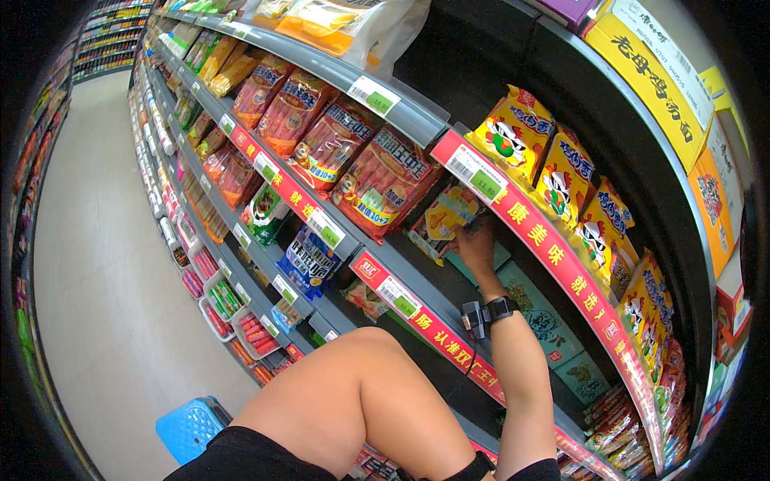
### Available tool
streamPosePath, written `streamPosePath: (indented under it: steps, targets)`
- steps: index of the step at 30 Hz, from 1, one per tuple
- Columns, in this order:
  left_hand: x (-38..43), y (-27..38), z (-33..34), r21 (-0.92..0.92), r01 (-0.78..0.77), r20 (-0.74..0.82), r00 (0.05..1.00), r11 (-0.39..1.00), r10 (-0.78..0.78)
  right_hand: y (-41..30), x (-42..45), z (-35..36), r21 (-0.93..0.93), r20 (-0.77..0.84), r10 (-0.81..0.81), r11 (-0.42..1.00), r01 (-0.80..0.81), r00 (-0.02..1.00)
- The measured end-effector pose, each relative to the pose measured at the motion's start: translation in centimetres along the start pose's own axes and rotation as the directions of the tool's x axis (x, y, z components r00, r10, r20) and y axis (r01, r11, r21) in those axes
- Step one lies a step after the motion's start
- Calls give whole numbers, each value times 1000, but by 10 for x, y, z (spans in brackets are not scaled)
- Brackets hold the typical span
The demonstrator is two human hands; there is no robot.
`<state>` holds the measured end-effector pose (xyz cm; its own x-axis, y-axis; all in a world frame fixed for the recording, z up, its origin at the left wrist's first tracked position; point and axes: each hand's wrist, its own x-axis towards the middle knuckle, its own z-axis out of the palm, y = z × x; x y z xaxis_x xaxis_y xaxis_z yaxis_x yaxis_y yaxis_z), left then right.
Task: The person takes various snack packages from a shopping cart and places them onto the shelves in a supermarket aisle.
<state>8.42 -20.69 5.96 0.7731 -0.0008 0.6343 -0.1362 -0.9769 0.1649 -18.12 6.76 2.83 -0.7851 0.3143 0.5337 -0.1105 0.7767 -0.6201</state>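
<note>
My right hand (475,246) reaches onto the shelf under the yellow chicken-picture bags, a black band with a small device around its wrist. Its fingers are on the near right edge of a colourful snack package (444,219) with a yellow picture, and part of the grip is hidden. Left of that package lies a large red bag of sausages (388,183). Teal boxes (544,321) lie on the shelf beside and below the hand. My left hand is out of view; a bent bare limb with a black strap at its far end crosses the lower middle.
Yellow snack bags (517,135) stand on the shelf above, behind a red label strip (523,210). Noodle cartons (652,84) sit at upper right. White baskets of wrapped sausages (255,330) are low on the left. A blue stool (189,430) stands on the aisle floor (114,240).
</note>
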Motion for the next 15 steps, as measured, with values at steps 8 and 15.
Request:
streamPosePath:
  steps: [8, 15]
  targets:
    - [3, -1, 14, -24, -20, 11, 1000, 1000, 20, -20, -20, -35, -213, 72, 81, 975, -64, 994]
    - [-3, 0, 22, -55, 14, 21, 1000, 998, -13, -41, -90, -97, -514, 356, 48, 844, 152, 933]
